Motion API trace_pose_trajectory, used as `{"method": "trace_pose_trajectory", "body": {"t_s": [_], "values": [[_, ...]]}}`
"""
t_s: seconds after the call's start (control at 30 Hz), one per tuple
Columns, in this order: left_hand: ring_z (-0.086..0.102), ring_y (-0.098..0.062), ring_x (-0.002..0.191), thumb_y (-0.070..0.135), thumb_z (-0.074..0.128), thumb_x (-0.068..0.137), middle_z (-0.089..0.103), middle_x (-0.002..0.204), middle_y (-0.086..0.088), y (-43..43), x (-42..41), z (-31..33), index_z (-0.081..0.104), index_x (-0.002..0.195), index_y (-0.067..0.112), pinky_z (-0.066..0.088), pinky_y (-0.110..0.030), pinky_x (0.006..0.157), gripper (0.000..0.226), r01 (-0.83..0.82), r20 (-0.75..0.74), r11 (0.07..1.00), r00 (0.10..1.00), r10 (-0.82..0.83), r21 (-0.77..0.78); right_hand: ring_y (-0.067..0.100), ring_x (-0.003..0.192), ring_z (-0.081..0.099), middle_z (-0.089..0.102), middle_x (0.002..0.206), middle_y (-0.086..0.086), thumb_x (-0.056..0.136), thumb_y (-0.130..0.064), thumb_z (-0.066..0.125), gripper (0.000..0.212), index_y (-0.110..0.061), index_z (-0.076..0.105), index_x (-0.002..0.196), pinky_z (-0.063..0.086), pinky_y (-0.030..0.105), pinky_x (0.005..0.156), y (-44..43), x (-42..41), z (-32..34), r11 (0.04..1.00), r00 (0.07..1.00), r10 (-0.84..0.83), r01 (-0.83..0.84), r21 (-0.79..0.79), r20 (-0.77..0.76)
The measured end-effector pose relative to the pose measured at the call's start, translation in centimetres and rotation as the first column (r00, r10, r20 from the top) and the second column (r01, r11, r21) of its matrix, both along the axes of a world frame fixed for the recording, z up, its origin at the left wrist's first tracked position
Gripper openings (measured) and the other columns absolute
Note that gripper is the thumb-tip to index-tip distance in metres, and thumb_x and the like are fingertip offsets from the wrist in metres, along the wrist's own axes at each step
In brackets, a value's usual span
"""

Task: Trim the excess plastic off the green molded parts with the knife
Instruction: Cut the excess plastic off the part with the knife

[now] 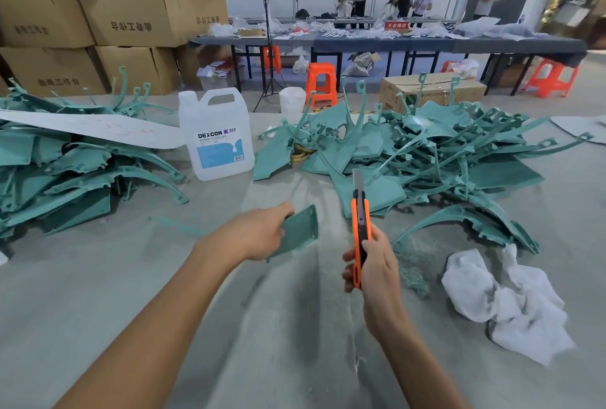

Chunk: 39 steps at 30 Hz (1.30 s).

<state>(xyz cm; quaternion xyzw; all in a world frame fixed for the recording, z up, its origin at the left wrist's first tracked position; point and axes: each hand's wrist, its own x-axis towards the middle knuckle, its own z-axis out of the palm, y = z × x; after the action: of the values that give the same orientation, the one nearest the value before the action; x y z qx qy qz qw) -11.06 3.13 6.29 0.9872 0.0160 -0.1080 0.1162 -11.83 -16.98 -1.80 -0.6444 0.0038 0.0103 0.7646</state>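
the right hand (372, 264) grips the knife (360, 221), blade out, so it could slip and cut the left hand (259, 235) holding the green part (300, 231).

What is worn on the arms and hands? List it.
Nothing shows. The left hand and right hand are bare: no gloves, rings or watch. The left arm and right arm are bare down to the frame's edge, with no sleeves or bands in view.

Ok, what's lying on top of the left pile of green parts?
A long white board with faint red marks lies across the left pile, its end by the white jug. The parts directly beneath it are covered.
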Motion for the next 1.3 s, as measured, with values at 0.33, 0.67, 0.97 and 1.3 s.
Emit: {"method": "trace_pose_trajectory", "body": {"t_s": [0.33,0.67,0.97,1.3], "values": [[0.041,-0.016,0.098,0.007,0.057,0.092,0.038,0.097,0.010,-1.1,-2.1,0.5,0.063,0.088,0.042,0.035,-0.030,0.081,0.037,0.132,0.393,0.978,0.918,-0.058,-0.164,0.016,0.071,0.069,0.071,0.079,0.002,0.104,-0.036,0.051,0.025,-0.012,0.059,0.103,0.055,0.031,0.055,0.3,-1.5,-2.2,1.000,0.997,-0.015,0.016,0.019,-0.073],[0.025,-0.006,0.147,0.079,0.051,0.077,0.029,0.156,0.021,-5.3,-6.3,-6.9,0.035,0.152,0.033,0.016,-0.016,0.118,0.090,0.145,0.138,0.836,0.987,-0.084,-0.530,0.014,0.098,0.073,0.076,0.107,-0.003,0.103,-0.049,0.047,0.029,-0.030,0.067,0.111,0.058,0.035,0.077,1.6,-2.8,-1.6,0.952,0.948,0.149,-0.061,0.300,-0.282],[0.025,0.001,0.147,0.057,0.060,0.090,0.024,0.161,0.024,-1.3,-6.6,-9.7,0.018,0.157,0.043,0.019,-0.015,0.118,0.080,0.142,0.285,0.927,0.958,-0.040,-0.348,0.027,0.078,0.069,0.074,0.105,0.011,0.106,-0.024,0.050,0.018,-0.008,0.056,0.109,0.054,0.036,0.056,-0.8,-2.5,-1.9,0.967,0.961,0.152,-0.096,0.237,-0.233],[0.039,0.009,0.137,0.001,0.057,0.092,0.046,0.147,0.030,2.2,-8.8,-10.5,0.046,0.145,0.047,0.034,-0.026,0.117,0.071,-0.002,0.401,0.841,0.879,0.260,-0.541,0.010,0.049,0.054,0.064,0.068,0.002,0.095,-0.062,0.052,0.028,-0.037,0.065,0.093,0.042,0.028,0.049,-6.0,-4.0,-3.3,0.843,0.963,0.251,-0.166,-0.511,0.101]]}}
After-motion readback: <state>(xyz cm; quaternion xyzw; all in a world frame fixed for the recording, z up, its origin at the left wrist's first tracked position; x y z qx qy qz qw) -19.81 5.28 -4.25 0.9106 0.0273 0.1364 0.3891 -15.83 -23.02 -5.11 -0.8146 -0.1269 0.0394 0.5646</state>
